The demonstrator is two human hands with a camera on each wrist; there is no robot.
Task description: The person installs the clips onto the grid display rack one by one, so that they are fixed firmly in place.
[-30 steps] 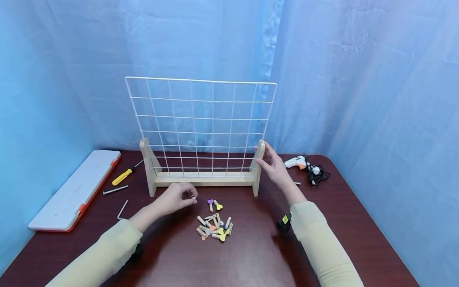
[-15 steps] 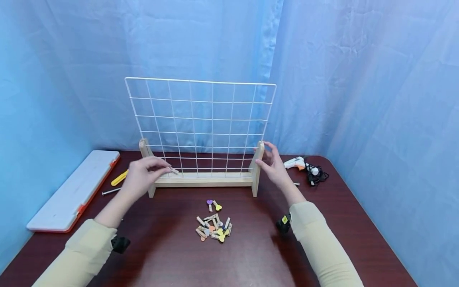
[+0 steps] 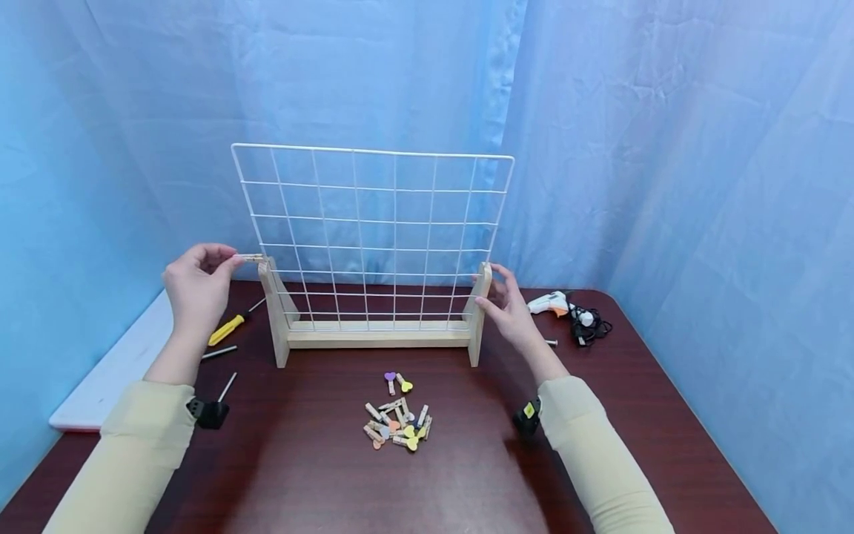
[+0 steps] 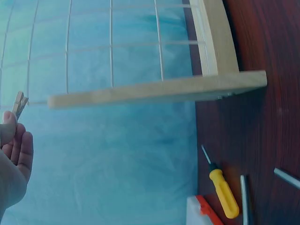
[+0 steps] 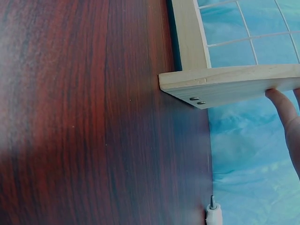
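Against blue curtains [image 3: 667, 148], left grip [image 3: 198, 285] pinches a clothespin [image 3: 250, 258] and right grip [image 3: 511, 308] holds a stand [image 3: 380, 340].

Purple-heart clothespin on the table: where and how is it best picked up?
Probably by the wooden end of the purple-heart clothespin, pinched from above and the near side: that end points toward the person, and a yellow-heart clothespin lies close on its right.

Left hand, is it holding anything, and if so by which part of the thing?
Yes: the left hand pinches a wooden clothespin by one end, the end farther from the wire grid.
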